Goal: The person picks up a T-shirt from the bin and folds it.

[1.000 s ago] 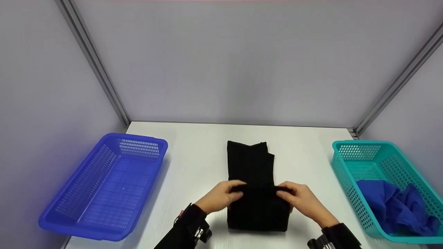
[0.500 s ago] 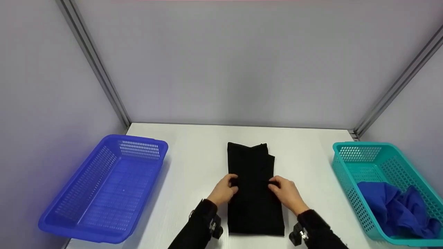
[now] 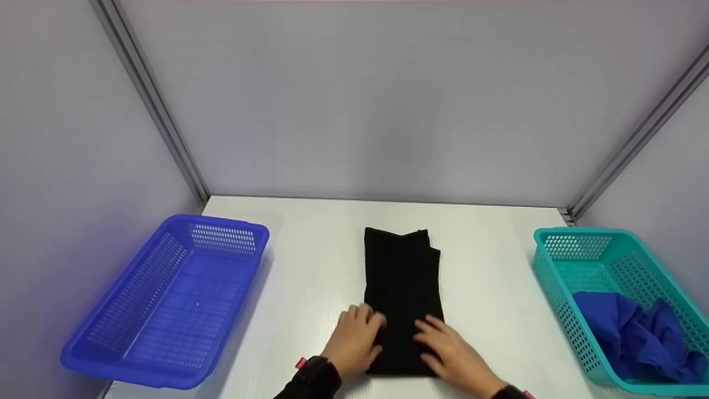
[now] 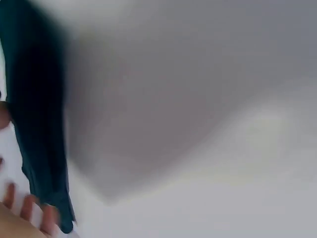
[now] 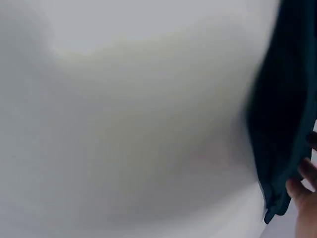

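A black cloth (image 3: 402, 271), folded into a long narrow strip, lies on the white table (image 3: 310, 260) and runs away from me. My left hand (image 3: 354, 338) rests at the strip's near left edge, its fingers straight and touching the fabric. Flat on the near end of the strip lies my right hand (image 3: 446, 349). Both wrist views are blurred. The left one shows the dark cloth (image 4: 37, 124) with fingertips (image 4: 25, 210) beside it, the right one the cloth (image 5: 285, 109) with fingertips (image 5: 302, 188) at its edge.
An empty blue basket (image 3: 227, 224) stands at the table's left. On the right, a teal basket (image 3: 581, 231) holds a crumpled blue cloth (image 3: 631, 332). Grey walls close in the back and both sides.
Both hands have slid back toward me along the cloth, from its middle to its near end. The fold they held now lies flat, and the fingers have straightened.
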The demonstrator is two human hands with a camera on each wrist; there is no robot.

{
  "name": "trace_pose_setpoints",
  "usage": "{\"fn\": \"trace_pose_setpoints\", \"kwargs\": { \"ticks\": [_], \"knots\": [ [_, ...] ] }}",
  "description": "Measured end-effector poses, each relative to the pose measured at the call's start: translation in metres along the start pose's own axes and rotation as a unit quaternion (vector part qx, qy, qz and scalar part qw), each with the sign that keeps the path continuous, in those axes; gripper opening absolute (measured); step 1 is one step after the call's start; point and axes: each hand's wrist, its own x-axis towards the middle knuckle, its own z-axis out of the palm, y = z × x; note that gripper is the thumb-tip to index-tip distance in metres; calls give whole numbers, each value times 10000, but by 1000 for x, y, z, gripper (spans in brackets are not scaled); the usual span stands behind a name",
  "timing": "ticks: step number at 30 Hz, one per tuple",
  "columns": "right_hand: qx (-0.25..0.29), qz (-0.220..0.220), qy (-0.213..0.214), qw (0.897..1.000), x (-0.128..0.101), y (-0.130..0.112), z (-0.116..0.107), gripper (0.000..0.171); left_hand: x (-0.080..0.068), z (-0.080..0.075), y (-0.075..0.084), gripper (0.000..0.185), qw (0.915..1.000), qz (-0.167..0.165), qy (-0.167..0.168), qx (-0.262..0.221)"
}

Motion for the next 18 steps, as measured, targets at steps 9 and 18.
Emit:
{"fn": "trace_pose_setpoints", "kwargs": {
  "ticks": [9,18],
  "knots": [
    [-309,-522,-502,9969,-30,5,-7,33,-31,1,-6,25,9866,1525,-477,323],
    [-1049,-1748,295,9786,-41,21,-2,19,-33,2,-8,13,9495,2692,423,1558]
  ]
}}
